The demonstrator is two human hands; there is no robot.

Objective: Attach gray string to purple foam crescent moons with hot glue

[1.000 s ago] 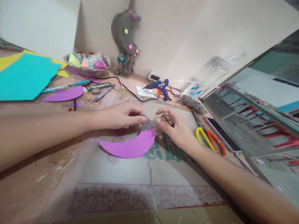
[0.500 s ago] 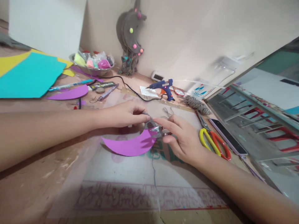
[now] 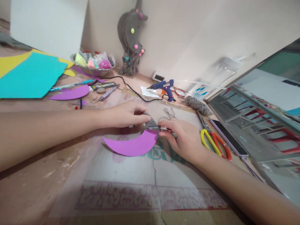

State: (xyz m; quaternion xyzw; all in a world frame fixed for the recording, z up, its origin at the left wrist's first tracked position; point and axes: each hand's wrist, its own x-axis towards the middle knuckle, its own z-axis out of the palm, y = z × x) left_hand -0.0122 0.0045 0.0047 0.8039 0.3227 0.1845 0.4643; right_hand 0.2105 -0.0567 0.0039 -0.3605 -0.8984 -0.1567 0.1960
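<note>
A purple paper crescent (image 3: pixel 133 145) lies on a clear plastic sheet (image 3: pixel 131 184) spread over the table. My left hand (image 3: pixel 126 114) is closed, its fingertips pinching the grey wrapped tip (image 3: pixel 150 124) at the crescent's upper right end. From the right, my right hand (image 3: pixel 181 139) meets that same tip with fingers pinched on a thin grey string (image 3: pixel 165 116), which loops just behind the hand.
Yellow and red handled scissors (image 3: pixel 214 142) and a phone (image 3: pixel 228 137) lie right of my right hand. Behind are a blue glue gun (image 3: pixel 164 87), a grey twine bundle (image 3: pixel 195 104), a second purple crescent (image 3: pixel 70 93), pens, teal paper (image 3: pixel 28 76) and a bowl of pompoms (image 3: pixel 93 64).
My right hand moved in from the right and closed its fingers at the crescent's tip. The left hand stayed where it was.
</note>
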